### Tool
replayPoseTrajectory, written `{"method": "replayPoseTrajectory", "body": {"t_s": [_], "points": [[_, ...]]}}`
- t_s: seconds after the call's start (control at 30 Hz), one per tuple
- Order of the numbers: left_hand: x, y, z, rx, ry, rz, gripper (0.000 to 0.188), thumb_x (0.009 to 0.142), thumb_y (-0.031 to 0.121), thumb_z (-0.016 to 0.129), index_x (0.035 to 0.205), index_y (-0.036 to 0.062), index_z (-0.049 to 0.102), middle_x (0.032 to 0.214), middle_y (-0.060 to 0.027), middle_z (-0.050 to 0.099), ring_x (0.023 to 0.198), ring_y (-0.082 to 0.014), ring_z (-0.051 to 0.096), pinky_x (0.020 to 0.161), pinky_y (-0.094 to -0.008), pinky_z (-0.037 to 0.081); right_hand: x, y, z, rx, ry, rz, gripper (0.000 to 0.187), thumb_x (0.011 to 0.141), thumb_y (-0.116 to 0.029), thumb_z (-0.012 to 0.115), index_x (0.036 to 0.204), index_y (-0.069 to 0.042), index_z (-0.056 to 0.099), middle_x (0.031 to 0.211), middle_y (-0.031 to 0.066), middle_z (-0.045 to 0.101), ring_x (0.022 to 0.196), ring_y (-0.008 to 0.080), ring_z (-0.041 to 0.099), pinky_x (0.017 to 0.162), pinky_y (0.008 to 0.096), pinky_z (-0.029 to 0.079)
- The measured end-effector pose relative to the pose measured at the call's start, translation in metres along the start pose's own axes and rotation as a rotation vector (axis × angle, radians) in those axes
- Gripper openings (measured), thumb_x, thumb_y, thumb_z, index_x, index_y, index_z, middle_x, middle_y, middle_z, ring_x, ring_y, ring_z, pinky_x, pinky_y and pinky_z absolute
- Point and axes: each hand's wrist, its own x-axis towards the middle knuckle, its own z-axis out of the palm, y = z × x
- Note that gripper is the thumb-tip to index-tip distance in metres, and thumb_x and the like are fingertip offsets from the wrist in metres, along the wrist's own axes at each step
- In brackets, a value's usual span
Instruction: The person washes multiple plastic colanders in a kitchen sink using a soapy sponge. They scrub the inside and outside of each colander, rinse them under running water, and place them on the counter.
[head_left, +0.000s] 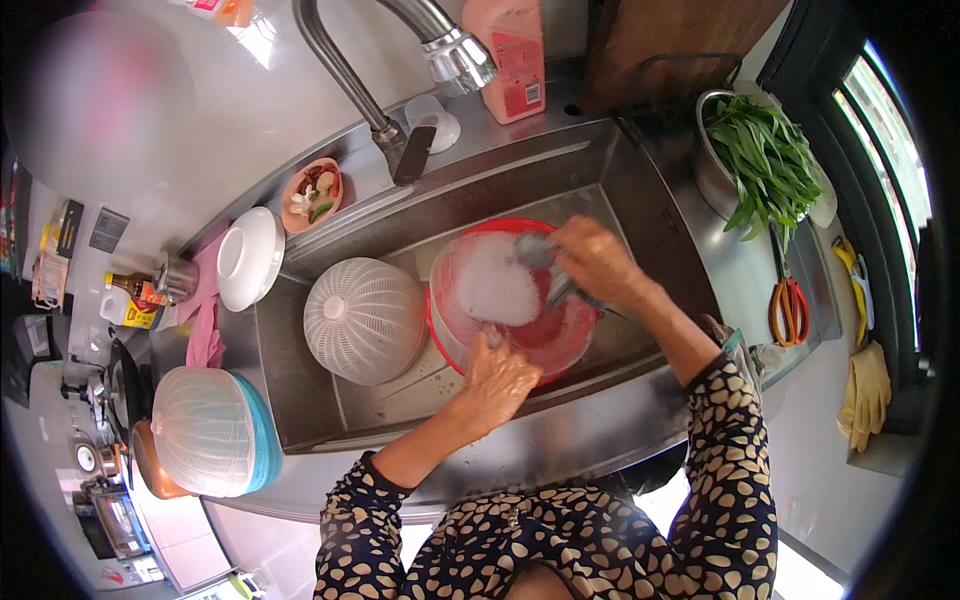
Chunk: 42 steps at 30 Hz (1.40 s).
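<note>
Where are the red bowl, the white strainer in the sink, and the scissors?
red bowl (560,340): head view, on its inner wall at the near right.
white strainer (365,320): head view, on the middle of its upturned dome.
scissors (789,310): head view, on the orange handles.

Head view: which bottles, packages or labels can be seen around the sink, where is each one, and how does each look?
Pink bottle: behind the sink, right of the tap; tall, squarish, with a red and white label.
Sauce bottle: on the counter far left; dark, lying tilted, with a yellow and red label.
White jug: beside the sauce bottle; pale plastic with a yellow label.
Packets: at the far left edge; pale, too small to describe further.
</note>
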Motion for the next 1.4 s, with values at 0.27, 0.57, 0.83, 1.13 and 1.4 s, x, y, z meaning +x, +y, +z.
{"method": "replayPoseTrajectory", "body": {"t_s": [0.27, 0.57, 0.83, 1.13, 1.4], "points": [[-0.015, -0.041, 0.037, -0.733, 0.646, -0.481, 0.09, 0.061, 0.028, 0.079, 0.135, 0.0082, 0.033, 0.14, -0.0269, 0.011, 0.13, -0.0406, 0.016, 0.105, -0.0509, 0.019, -0.054, 0.032, 0.117, -0.209, -0.603, 0.247, 0.034, 0.08, -0.011, 0.045, 0.113, -0.006, 0.052, 0.114, 0.0217, 0.047, 0.107, 0.04, 0.043, 0.092, 0.0483, 0.038], [0.0, -0.095, 0.109, -1.086, 0.644, -0.876, 0.042, 0.073, 0.005, 0.053, 0.115, 0.001, 0.05, 0.094, -0.0181, 0.06, 0.09, -0.0361, 0.056, 0.083, -0.0418, 0.043, -0.045, -0.027, 0.168, 0.03, -1.167, 0.062, 0.039, 0.076, -0.011, 0.048, 0.115, -0.005, 0.049, 0.115, 0.0223, 0.049, 0.115, 0.0408, 0.039, 0.091, 0.0516, 0.035], [-0.004, -0.094, 0.108, -0.745, 0.529, -0.627, 0.062, 0.068, -0.005, 0.042, 0.129, -0.0037, 0.035, 0.116, -0.0277, 0.049, 0.111, -0.0414, 0.045, 0.098, -0.0418, 0.034, -0.057, 0.014, 0.131, -0.525, -0.56, -0.137, 0.019, 0.077, -0.017, 0.057, 0.094, -0.011, 0.058, 0.105, 0.0135, 0.053, 0.094, 0.0299, 0.055, 0.078, 0.051, 0.042], [-0.006, -0.085, 0.079, -1.335, 0.413, -0.691, 0.073, 0.067, -0.008, 0.038, 0.138, 0.0032, 0.026, 0.131, -0.0173, 0.038, 0.118, -0.0297, 0.041, 0.1, -0.0358, 0.032, 0.038, -0.005, 0.142, 0.307, 0.037, 1.182, 0.034, 0.077, -0.011, 0.055, 0.109, -0.003, 0.05, 0.099, 0.0249, 0.051, 0.101, 0.0448, 0.049, 0.09, 0.0443, 0.041], [-0.001, -0.099, 0.112, -1.768, 0.41, -0.605, 0.08, 0.068, -0.01, 0.038, 0.141, 0.0196, 0.022, 0.12, -0.0091, 0.045, 0.093, -0.0209, 0.055, 0.067, -0.0312, 0.052, 0.009, -0.012, 0.221, 0.618, -0.257, 0.534, 0.045, 0.071, -0.01, 0.058, 0.115, -0.003, 0.05, 0.099, 0.0189, 0.057, 0.097, 0.0373, 0.054, 0.089, 0.043, 0.04]]}}
